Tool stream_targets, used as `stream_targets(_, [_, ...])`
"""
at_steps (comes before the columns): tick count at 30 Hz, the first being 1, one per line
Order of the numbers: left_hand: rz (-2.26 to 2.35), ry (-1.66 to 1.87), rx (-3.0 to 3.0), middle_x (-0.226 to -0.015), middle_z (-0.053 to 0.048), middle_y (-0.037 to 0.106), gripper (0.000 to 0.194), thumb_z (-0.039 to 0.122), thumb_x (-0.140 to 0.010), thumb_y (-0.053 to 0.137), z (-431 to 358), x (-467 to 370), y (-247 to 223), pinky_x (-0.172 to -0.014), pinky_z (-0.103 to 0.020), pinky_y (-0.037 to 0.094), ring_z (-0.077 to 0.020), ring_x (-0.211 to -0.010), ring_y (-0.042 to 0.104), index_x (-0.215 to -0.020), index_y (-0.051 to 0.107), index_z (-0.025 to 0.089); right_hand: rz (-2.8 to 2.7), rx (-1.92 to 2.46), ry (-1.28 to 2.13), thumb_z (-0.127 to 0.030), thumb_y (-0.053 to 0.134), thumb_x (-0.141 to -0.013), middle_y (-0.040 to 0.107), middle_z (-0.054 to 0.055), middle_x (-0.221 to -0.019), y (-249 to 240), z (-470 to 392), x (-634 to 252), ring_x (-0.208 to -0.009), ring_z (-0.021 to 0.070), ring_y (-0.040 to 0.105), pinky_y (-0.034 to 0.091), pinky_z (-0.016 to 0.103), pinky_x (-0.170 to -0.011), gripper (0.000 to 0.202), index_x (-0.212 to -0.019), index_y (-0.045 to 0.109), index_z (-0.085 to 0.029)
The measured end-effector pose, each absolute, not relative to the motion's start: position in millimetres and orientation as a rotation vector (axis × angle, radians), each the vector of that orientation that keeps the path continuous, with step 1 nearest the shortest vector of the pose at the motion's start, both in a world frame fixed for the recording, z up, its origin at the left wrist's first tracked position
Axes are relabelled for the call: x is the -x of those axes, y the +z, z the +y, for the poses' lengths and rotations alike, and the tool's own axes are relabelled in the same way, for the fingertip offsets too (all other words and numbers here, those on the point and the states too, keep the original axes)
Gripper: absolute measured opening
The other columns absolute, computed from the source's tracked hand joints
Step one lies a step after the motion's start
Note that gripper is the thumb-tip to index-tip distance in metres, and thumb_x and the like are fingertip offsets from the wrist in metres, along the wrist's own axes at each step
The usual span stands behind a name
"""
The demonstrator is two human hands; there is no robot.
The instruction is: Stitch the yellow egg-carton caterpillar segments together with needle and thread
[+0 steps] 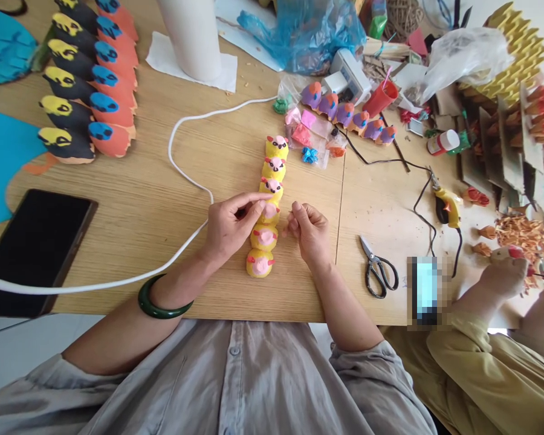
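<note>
A row of yellow egg-carton cups (265, 238) runs away from me on the wooden table, each cup with a pink clay face and red side pieces. The three farthest faces also carry dark eye markings; the nearer ones show none. My left hand (231, 226) reaches over from the left, its thumb and index fingertip touching the row around the fourth cup. Just right of that cup, my right hand (312, 232) is closed in a pinch, thumb against index finger. Anything between those fingertips is too small to make out.
Scissors (378, 266) lie at the right, near a yellow-handled hot tool (447, 207) with a black cord. Clay packets (306, 130) and purple cups (344, 112) stand beyond. At left are black-and-yellow cups (68, 106), a white cable (176, 163) and a tablet (36, 241). A co-worker's hand (508, 272) works at right.
</note>
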State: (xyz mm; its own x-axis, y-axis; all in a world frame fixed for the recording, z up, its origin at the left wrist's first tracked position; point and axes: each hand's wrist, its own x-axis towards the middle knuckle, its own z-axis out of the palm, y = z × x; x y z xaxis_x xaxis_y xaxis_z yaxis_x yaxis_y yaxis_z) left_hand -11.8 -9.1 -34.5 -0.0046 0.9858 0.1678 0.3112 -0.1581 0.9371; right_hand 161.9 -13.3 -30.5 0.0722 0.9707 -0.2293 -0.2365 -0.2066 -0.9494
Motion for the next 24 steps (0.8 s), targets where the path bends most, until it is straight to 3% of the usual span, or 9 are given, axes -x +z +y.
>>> stream_targets(20, [1.383, 1.185, -1.545, -0.088, -0.003, 0.082, 0.029, 0.039, -0.099, 0.065, -9.4, 12.1, -34.2, -0.063, -0.024, 0.047, -0.0131, -0.068, 0.064, -0.109, 0.085, 0.021, -0.836, 1.259, 1.385, -0.065, 0.087, -0.074, 0.045, -0.009, -0.053, -28.5, -13.1, -163.0, -0.043, 0.0053, 0.036, 0.048, 0.022, -0.045, 0.052, -0.062, 0.061, -0.022])
stream_targets(24, [1.369, 1.177, -1.525, -0.086, -0.003, 0.081, 0.03, 0.042, -0.099, 0.065, -10.8, 11.2, -32.1, -0.063, -0.024, 0.048, -0.0134, -0.068, 0.064, -0.108, 0.085, 0.021, -0.842, 1.298, 1.433, -0.069, 0.083, -0.077, 0.037, -0.01, -0.047, -27.9, -12.7, -162.7, -0.04, 0.0061, 0.037, 0.046, 0.023, -0.042, 0.057, -0.057, 0.058, -0.022])
